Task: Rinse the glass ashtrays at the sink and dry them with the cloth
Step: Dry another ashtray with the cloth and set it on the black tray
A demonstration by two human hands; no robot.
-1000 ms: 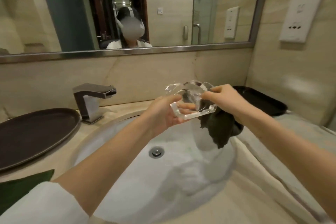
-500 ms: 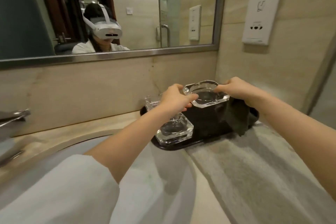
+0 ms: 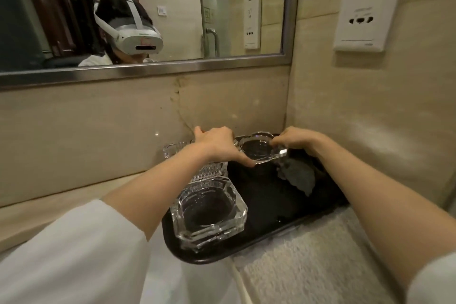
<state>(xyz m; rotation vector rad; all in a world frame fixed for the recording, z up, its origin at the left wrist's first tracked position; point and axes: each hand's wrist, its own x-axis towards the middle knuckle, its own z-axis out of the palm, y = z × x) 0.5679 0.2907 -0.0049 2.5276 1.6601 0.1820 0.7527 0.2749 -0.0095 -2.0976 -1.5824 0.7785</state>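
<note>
Two white sleeves fill the bottom corners, with bare forearms reaching forward over a pale stone table (image 3: 49,207). At the near right lies a nubby, light grey towel (image 3: 308,266), its looped pile rough against the smooth stone. Its far edge meets a glossy black tray (image 3: 283,226) with a rounded rim.

On the near left corner of the tray stands a thick, clear glass ashtray (image 3: 209,215), square with cut corners and a round bowl hollowed in the middle; it rests upright and is touched by neither hand. Behind it, partly hidden by the left forearm, rises a ribbed cut-glass piece (image 3: 209,170), its shape hard to make out.

Farther back, a second ashtray (image 3: 261,149) of the same faceted glass is held level at the tray's far end; whether it touches the tray I cannot tell. The left hand (image 3: 217,142) grips its left edge, fingers curled round the rim, and the right hand (image 3: 298,139) pinches the right edge with bent fingers. A dark, crumpled cloth (image 3: 296,175) hangs under the right hand onto the tray.

Beyond, beige veined stone cladding rises to a brushed metal mirror frame (image 3: 148,69). The mirror reflects a person in a white headset. A white plastic wall panel (image 3: 362,5) is mounted on the right wall.
</note>
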